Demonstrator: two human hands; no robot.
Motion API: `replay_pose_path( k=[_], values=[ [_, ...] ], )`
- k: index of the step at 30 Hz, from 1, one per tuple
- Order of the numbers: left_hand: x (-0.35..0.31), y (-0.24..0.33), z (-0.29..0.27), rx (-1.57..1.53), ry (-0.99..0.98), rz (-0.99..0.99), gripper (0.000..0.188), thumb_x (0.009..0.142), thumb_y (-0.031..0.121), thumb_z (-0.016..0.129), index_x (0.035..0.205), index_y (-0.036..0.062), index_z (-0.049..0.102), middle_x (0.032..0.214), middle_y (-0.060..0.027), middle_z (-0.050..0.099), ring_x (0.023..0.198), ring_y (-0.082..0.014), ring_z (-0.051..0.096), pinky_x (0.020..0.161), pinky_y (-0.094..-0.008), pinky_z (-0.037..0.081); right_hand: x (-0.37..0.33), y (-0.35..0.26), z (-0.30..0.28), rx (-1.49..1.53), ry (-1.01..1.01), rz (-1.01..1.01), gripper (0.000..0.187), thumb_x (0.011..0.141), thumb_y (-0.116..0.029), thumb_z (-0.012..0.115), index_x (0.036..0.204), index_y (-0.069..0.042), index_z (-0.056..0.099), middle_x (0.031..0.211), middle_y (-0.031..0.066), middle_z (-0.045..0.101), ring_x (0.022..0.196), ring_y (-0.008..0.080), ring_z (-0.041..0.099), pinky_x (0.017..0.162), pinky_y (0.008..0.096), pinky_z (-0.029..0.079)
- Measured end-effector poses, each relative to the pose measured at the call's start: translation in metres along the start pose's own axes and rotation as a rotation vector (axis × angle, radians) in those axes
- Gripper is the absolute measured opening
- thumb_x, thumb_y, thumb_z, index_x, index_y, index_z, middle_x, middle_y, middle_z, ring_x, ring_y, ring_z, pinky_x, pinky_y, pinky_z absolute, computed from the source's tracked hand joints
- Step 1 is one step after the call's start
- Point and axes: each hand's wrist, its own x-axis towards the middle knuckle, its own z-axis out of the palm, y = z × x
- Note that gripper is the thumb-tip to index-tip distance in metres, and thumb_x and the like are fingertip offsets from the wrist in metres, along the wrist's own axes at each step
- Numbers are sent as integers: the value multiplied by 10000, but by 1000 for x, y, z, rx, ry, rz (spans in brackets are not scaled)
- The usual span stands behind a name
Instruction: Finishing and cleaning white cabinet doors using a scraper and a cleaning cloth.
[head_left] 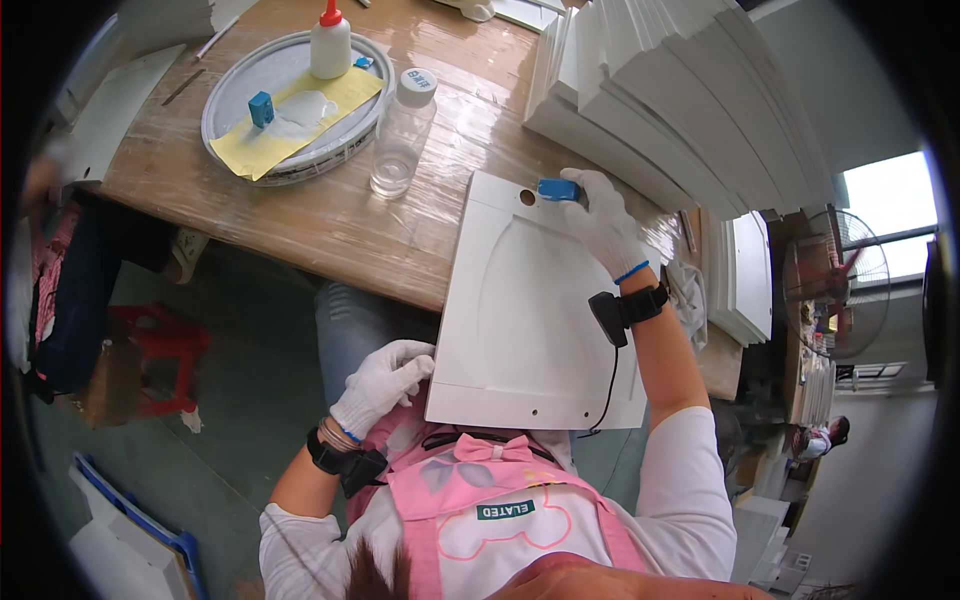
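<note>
A white door-like panel [540, 315] with a shallow arched recess lies partly on the table's near edge and reaches over my lap. Near its far edge is a brown hole, and two small dark holes show along the near edge. My right hand [604, 218], in a white glove, pinches a small blue block [557, 190] at the panel's far edge, beside the brown hole. At the panel's near left side, my gloved left hand [383, 385] has curled fingers closed on the edge; its fingertips are partly hidden there.
On the plastic-covered table [330, 215], a round lid [222, 100] bears yellow paper [240, 155], another blue block [261, 109] and a red-tipped white bottle [330, 48]. A clear bottle [400, 140] stands alongside. Stacked white panels [680, 100] rise at the right. A red stool [175, 350] stands left.
</note>
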Motion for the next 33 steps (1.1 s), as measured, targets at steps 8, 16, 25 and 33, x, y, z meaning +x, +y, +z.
replay_pose_path(
  k=[8, 16, 25, 33],
  values=[
    [1, 5, -1, 31, -164, -57, 618, 928, 469, 624, 1273, -35, 530, 958, -40, 638, 738, -68, 586, 569, -204, 511, 22, 7, 19, 35, -33, -309, 347, 840, -16, 592, 1186, -36, 603, 1103, 150, 636, 1016, 329, 615, 882, 384, 495],
    [3, 6, 0, 27, -184, -67, 603, 922, 455, 638, 1261, -33, 537, 964, -45, 641, 762, -78, 602, 570, -211, 513, 25, 6, 22, -92, -60, -351, 320, 834, -28, 612, 1154, -39, 615, 1091, 133, 639, 1008, 337, 608, 886, 395, 495],
    [4, 6, 0, 26, -186, -74, 583, 924, 427, 642, 1266, -34, 539, 968, -54, 651, 762, -88, 612, 564, -215, 514, 24, 8, 26, -86, -39, -346, 308, 836, -32, 607, 1142, -55, 623, 1089, 126, 639, 1025, 330, 599, 898, 402, 486],
    [3, 7, 1, 33, -172, -85, 573, 926, 419, 641, 1263, -33, 542, 967, -54, 655, 759, -88, 615, 561, -211, 514, 27, 10, 26, -118, -72, -353, 307, 838, -36, 610, 1143, -60, 625, 1093, 121, 641, 1038, 328, 593, 909, 402, 486]
  ],
)
